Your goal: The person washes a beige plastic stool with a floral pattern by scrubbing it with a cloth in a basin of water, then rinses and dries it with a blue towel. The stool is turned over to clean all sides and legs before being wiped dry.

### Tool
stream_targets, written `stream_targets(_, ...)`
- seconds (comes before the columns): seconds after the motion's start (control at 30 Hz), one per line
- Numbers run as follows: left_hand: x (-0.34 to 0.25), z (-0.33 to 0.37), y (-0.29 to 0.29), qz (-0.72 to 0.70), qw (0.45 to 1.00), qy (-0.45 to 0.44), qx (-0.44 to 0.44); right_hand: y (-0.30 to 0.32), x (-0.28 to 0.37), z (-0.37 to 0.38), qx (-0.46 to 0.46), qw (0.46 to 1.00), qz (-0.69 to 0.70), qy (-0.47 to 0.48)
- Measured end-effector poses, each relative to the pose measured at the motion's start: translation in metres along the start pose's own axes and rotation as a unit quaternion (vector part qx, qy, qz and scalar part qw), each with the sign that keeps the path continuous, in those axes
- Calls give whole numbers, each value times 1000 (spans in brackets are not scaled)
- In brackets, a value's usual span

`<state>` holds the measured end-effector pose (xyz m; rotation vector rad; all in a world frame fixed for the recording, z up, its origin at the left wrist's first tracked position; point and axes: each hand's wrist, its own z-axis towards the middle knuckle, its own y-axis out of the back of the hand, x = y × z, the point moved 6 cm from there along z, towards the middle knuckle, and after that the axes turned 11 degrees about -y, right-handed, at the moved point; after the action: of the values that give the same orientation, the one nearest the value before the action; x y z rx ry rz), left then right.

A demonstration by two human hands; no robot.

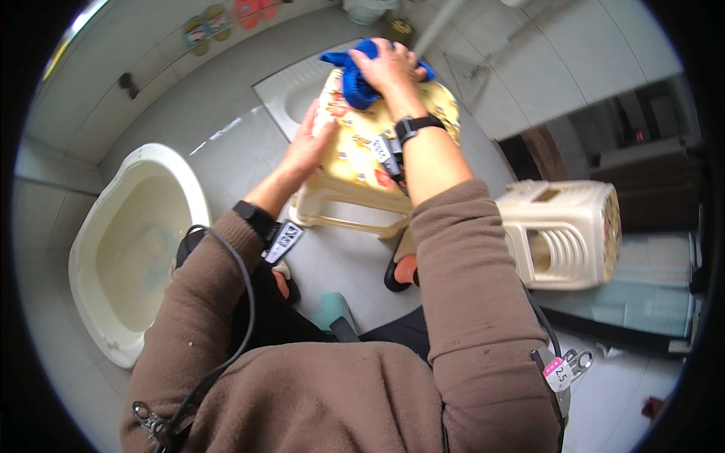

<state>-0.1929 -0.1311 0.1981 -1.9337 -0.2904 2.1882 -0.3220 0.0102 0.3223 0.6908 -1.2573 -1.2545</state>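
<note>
A plastic stool (351,147) with a yellow flowered top and cream legs stands in front of me. My right hand (391,69) presses a bunched blue cloth (359,84) onto the far part of its seat, the fingers curved over the fabric. Against the left edge of the seat lies my left hand (308,147), its fingers stretched out and nothing in its palm. Part of the cloth is hidden beneath my right hand.
A white basin (198,185) with cloudy water is at left. Another cream stool (563,234) lies on its side at right. Beyond the upright stool is a squat toilet (283,94). Slippers (208,29) hang on the far wall. A green plastic piece (330,309) is between my legs.
</note>
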Motion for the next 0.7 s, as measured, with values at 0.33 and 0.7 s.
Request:
stream_targets(0.33, 28, 21, -2, 117, 987, -93, -51, 29, -43, -121, -31, 980, 13, 198)
stream_targets(0.7, 47, 24, -1, -173, 984, -45, -12, 32, 3, -173, 51, 942, 70, 325)
